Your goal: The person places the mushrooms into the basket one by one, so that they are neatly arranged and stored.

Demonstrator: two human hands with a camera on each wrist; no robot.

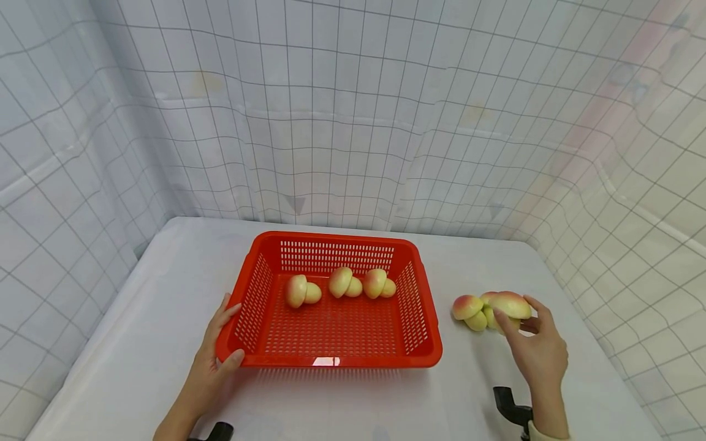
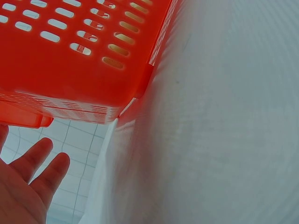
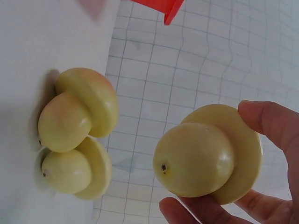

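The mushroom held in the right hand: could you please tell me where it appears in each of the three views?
Head: the held mushroom is at right of centre, pinched by the right hand, beside two others on the table.
Left wrist: not in it.
Right wrist: lower right, stem toward the camera.
Shared landmark: the red basket, central in the head view, a corner at the top edge in the right wrist view.

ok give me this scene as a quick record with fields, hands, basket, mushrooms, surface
left hand: rests open on the near left corner of the red basket
right hand: holds one toy mushroom by its cap
in basket: three mushrooms along the far wall
outside basket: two mushrooms lying together on the white table, right of the basket
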